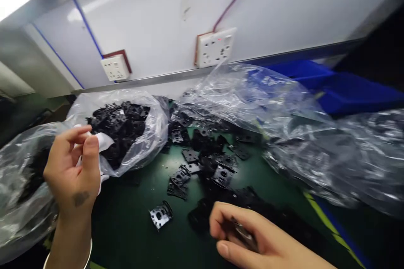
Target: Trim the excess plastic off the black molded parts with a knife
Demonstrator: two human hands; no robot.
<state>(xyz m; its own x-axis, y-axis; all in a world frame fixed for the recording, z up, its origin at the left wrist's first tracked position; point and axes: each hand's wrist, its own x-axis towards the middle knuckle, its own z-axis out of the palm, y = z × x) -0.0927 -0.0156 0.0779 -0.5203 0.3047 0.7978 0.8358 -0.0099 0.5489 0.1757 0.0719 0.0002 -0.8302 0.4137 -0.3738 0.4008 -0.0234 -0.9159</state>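
Observation:
My left hand (75, 164) pinches a crumpled white wipe (104, 141), cloth or paper I cannot tell, beside the opening of a clear plastic bag (159, 124) full of black plastic parts (126, 126). Low over the green table, my right hand (243, 235) curls around a small dark metal tool (244, 233); the fingers hide most of it, so its kind does not show. To the left of that hand, one black part (160, 215) with a square hole lies by itself. More such parts (205, 159) are heaped loosely in the middle of the table.
Another clear bag (28, 176) lies at the left, and large clear bags (303, 143) spread over the right side. Blue bins (356, 92) stand at the back right. Two power sockets (216, 47) are on the white wall. Yellow and blue tape (331, 227) runs along the right.

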